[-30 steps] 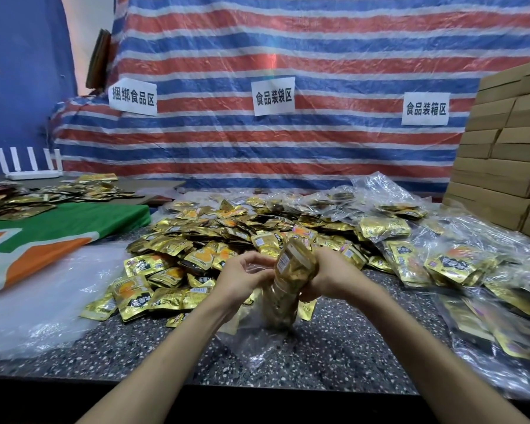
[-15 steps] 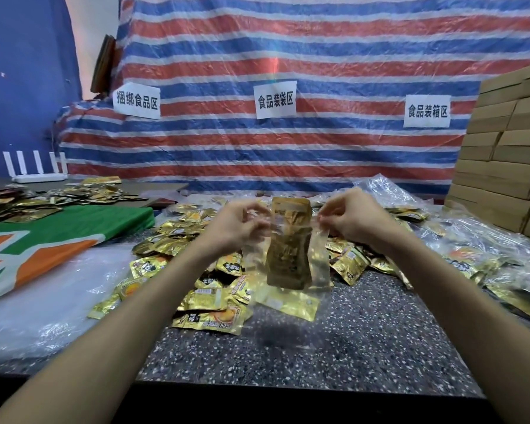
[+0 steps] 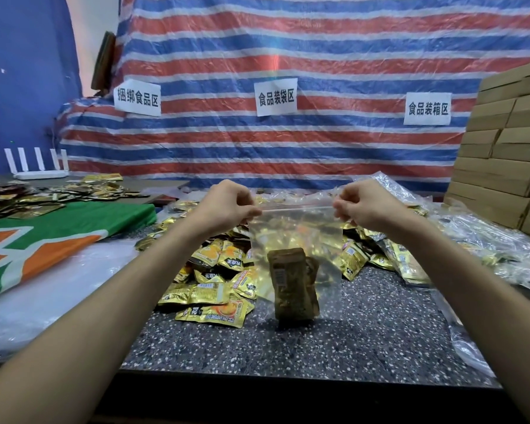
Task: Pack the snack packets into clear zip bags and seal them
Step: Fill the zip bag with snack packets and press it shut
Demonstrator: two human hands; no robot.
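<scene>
A clear zip bag (image 3: 297, 231) hangs upright in the air above the speckled table (image 3: 364, 332). My left hand (image 3: 227, 206) pinches its top left corner and my right hand (image 3: 364, 206) pinches its top right corner, with the zip strip stretched flat between them. A stack of gold-brown snack packets (image 3: 292, 286) stands on end at the bottom of the bag. Behind and left of the bag lies a heap of loose gold snack packets (image 3: 211, 289).
Filled clear bags (image 3: 471, 246) are piled at the right, in front of stacked cardboard boxes (image 3: 502, 166). A green and orange cloth (image 3: 43, 237) and a sheet of clear plastic (image 3: 43, 304) cover the left side. A striped tarp with paper labels hangs behind.
The hands have risen and spread apart, pulling the bag's top straight. The packets have dropped from the bag's mouth to its bottom.
</scene>
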